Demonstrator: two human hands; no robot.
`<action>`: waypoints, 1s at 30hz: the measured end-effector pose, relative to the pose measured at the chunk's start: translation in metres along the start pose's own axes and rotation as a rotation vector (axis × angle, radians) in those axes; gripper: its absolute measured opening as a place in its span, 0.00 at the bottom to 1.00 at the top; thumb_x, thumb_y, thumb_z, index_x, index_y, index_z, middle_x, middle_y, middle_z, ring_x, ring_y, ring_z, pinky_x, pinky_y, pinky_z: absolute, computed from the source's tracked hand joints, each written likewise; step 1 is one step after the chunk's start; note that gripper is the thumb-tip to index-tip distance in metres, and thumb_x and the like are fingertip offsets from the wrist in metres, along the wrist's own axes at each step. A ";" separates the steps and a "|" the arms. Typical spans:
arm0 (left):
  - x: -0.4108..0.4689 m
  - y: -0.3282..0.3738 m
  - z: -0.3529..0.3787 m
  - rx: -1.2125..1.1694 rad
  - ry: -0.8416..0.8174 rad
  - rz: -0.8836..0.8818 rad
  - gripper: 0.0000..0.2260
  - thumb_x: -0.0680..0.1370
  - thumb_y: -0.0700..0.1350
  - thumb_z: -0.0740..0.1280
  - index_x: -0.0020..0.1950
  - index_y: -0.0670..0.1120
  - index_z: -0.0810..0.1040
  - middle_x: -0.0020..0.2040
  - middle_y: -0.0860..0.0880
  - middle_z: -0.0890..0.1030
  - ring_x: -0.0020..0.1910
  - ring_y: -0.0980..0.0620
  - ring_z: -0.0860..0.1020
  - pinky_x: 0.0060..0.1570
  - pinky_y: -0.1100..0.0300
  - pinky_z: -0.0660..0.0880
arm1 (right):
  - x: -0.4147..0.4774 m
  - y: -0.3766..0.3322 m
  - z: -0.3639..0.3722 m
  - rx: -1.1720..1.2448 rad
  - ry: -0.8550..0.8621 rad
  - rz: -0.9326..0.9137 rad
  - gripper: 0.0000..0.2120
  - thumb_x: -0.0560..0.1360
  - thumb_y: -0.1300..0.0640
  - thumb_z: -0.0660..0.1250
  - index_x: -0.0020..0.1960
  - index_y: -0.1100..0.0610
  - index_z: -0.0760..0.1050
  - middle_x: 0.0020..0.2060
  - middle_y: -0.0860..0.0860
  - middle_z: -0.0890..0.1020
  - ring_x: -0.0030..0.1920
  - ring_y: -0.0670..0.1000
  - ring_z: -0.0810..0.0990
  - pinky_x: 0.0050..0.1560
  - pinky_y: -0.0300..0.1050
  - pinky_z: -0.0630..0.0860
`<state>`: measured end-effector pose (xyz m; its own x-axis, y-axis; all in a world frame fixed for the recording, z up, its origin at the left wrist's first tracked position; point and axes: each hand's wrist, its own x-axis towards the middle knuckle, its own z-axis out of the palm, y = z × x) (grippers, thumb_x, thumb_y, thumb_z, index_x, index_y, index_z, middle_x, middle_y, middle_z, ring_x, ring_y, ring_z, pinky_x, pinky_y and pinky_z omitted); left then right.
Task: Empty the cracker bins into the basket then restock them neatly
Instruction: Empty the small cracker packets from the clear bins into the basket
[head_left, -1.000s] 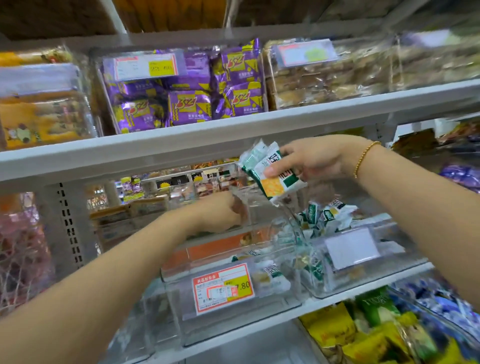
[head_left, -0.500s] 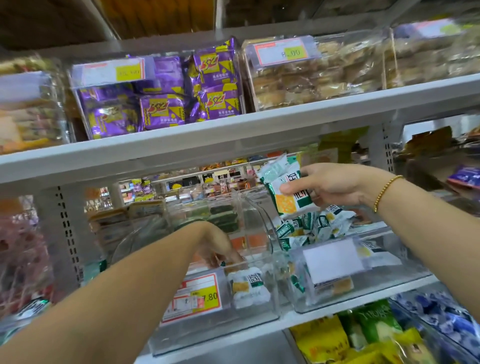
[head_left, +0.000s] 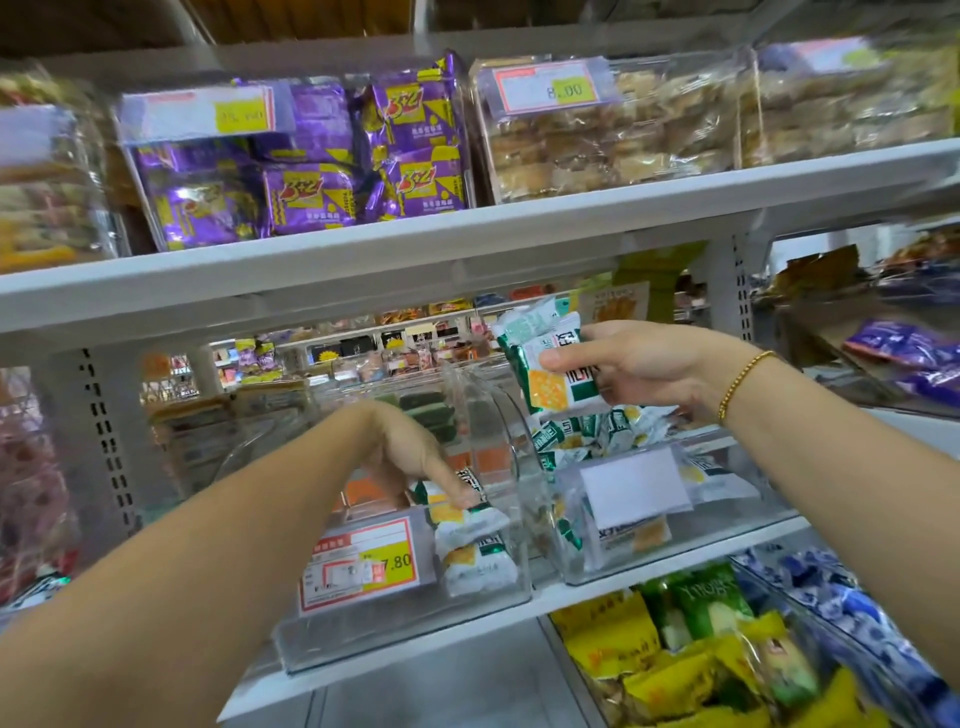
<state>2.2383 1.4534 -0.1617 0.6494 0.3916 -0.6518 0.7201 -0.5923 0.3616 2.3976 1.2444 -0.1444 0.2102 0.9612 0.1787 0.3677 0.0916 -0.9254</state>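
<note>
Two clear plastic bins stand side by side on the middle shelf. The left bin (head_left: 467, 605) carries a red and yellow price tag and holds a few green and white cracker packets (head_left: 475, 553). My left hand (head_left: 415, 457) reaches down into it, fingertips on the top packet. The right bin (head_left: 670, 551) has a blank white label and a heap of the same packets. My right hand (head_left: 639, 366) holds a bunch of cracker packets (head_left: 550, 364) above the right bin, thumb pinching them.
The upper shelf (head_left: 467, 249) hangs low over both hands and bears bins of purple packets (head_left: 311, 171) and brown biscuits (head_left: 613, 140). Below, bins hold yellow and green snack bags (head_left: 691, 654) and blue packets (head_left: 857, 618). A perforated upright (head_left: 104, 436) stands at the left.
My left hand has dropped from the bin's back wall down into the left bin onto the packets. My right hand stays above the right bin with its bunch.
</note>
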 end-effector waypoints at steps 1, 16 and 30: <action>0.000 0.004 0.002 0.051 -0.046 0.007 0.57 0.52 0.61 0.81 0.74 0.40 0.62 0.78 0.44 0.56 0.76 0.43 0.55 0.73 0.45 0.59 | 0.000 -0.001 0.001 -0.008 -0.007 0.001 0.34 0.65 0.50 0.74 0.69 0.57 0.69 0.61 0.52 0.80 0.63 0.52 0.76 0.72 0.52 0.61; -0.013 0.030 0.018 0.263 -0.072 0.007 0.62 0.46 0.65 0.80 0.75 0.44 0.62 0.79 0.47 0.53 0.77 0.47 0.54 0.67 0.52 0.65 | -0.007 -0.005 0.009 -0.023 -0.019 -0.020 0.27 0.68 0.54 0.72 0.65 0.56 0.72 0.56 0.52 0.83 0.58 0.53 0.81 0.65 0.52 0.72; -0.113 0.005 0.032 -0.338 0.592 0.382 0.31 0.61 0.45 0.80 0.61 0.40 0.75 0.56 0.46 0.82 0.58 0.47 0.79 0.59 0.52 0.76 | -0.094 -0.043 0.069 -0.134 0.019 -0.053 0.25 0.64 0.50 0.73 0.60 0.51 0.76 0.54 0.47 0.84 0.57 0.49 0.82 0.69 0.56 0.69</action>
<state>2.1606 1.3831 -0.1076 0.8212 0.5706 -0.0115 0.3939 -0.5521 0.7349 2.2997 1.1683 -0.1448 0.2039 0.9506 0.2338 0.4959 0.1056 -0.8619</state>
